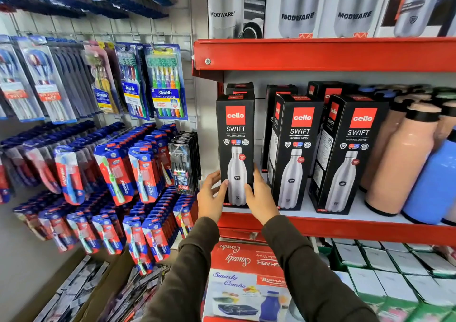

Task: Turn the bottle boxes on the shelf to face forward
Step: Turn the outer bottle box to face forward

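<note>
At the shelf's (345, 225) left end, the leftmost bottle box (235, 149) stands upright, its front facing out. The left hand (212, 196) and the right hand (259, 196), both half open, clasp its lower sides, thumbs pressed on the front face.

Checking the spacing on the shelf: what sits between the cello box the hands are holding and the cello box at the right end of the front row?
In the head view, one more cello box, the middle box, stands between the held box and the right box.
</note>
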Tool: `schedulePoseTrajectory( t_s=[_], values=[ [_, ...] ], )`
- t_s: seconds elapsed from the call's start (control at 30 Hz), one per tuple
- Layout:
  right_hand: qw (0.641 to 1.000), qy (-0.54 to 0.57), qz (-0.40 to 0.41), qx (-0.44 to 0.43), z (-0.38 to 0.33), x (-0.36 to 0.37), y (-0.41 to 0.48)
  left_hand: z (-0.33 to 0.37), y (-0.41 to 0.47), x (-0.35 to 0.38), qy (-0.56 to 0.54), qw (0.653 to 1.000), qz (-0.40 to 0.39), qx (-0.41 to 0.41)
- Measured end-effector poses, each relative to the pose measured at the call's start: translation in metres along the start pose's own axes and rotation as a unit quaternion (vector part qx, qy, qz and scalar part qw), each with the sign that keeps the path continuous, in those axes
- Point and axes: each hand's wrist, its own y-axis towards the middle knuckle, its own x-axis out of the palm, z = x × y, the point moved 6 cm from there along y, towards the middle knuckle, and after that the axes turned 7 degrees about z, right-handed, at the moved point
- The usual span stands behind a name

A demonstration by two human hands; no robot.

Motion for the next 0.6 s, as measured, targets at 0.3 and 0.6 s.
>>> schedulePoseTrajectory(
  t_s=[0.3, 0.6],
  values=[
    [0.999, 0.023, 0.024, 0.002, 0.005, -0.001, -0.003, -0.005, -0.001, 0.004, -0.005, 1.000, 0.000, -0.011],
    [0.997, 0.053, 0.047, 0.026, 0.016, -0.008, -0.011, 0.000, -0.010, 0.000, -0.024, 0.999, 0.010, -0.022]
  ],
)
